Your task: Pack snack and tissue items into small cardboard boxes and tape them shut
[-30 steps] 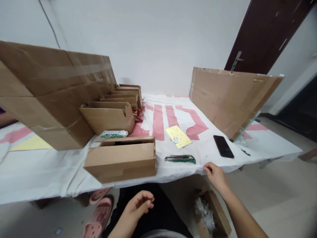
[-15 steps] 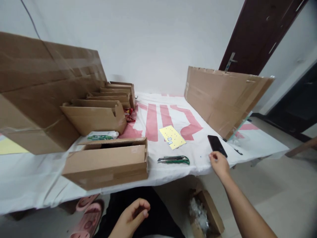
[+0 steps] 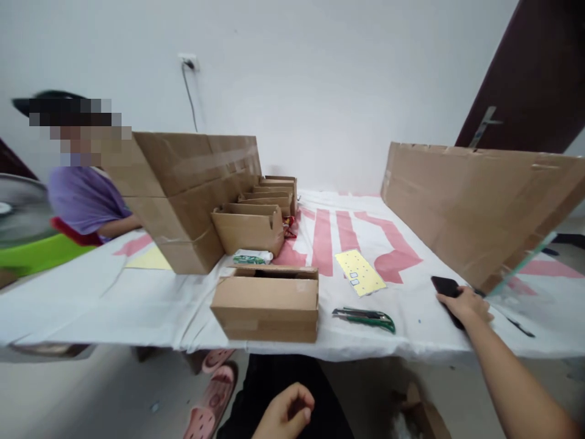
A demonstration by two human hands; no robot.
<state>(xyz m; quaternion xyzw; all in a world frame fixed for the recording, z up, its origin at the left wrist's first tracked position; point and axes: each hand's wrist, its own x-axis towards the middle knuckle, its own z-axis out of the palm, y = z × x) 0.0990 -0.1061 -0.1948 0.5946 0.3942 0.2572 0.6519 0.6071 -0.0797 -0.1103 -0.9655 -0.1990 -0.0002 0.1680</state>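
My right hand [image 3: 467,306] reaches over a black smartphone [image 3: 445,285] lying on the cloth at the table's right, its thumb and fingers around the phone's sides. Above my lap, my left hand [image 3: 290,411] is loosely curled and empty, with a gap between thumb and fingers. A green utility knife [image 3: 365,319] lies flat near the front edge. Behind it is a yellow dotted card [image 3: 360,272]. Left of the knife sits a long cardboard box [image 3: 265,310], with a green-and-white tube [image 3: 252,256] behind it.
Several open cardboard bins [image 3: 249,228] run toward the wall beside a tall cardboard partition [image 3: 192,183]. Another cardboard panel [image 3: 475,207] stands at right. A person in a purple top [image 3: 86,201] sits beyond the partition. Pink clogs [image 3: 212,396] and an open box [image 3: 425,414] are below.
My right hand has moved from beside the phone onto it and taken hold. The view has swung left, bringing the other person into sight. My left hand keeps its curled pose.
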